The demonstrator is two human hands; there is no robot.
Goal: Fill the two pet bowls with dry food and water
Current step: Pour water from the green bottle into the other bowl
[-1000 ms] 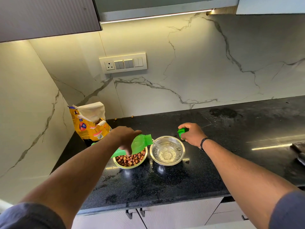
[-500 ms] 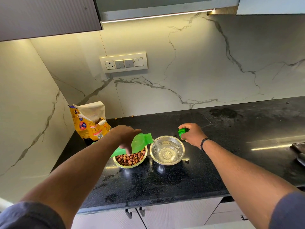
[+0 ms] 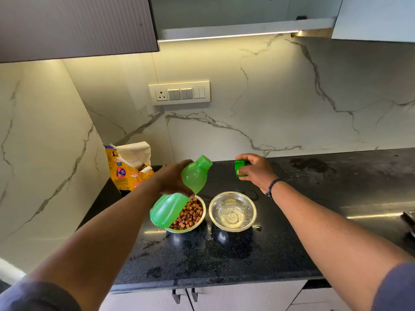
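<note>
While the left hand (image 3: 173,178) grips a green bottle (image 3: 177,198) round its waist, fingers wrapped on the far side, the bottle sits tilted above the worktop (image 3: 224,261), neck up and toward the back wall, base down and toward the front-left. Bottle neck is open, no cap on it. The base overlaps the left rim of the food bowl (image 3: 190,218) in this head view; cannot tell if it touches the rim.

Right hand (image 3: 256,170) pinches a green cap (image 3: 240,169) between thumb and fingers, held in the air above the worktop's back half, right of the bottle neck and apart from it. Dark band on the right wrist.

Two steel bowls stand side by side near the middle of the worktop, closer to the front edge than the back, just beside each other. The food bowl on the left holds brown kibble. The water bowl (image 3: 233,212) on the right holds clear water. Small wet drops on the worktop around the water bowl's front-right.

A yellow pet food bag (image 3: 128,167), top open and folded, stands at the worktop's back-left corner against the marble wall. Switch panel (image 3: 179,93) on the wall above. Dark smudge on the worktop toward the back-right. Cabinet handles (image 3: 184,296) below the front edge.
</note>
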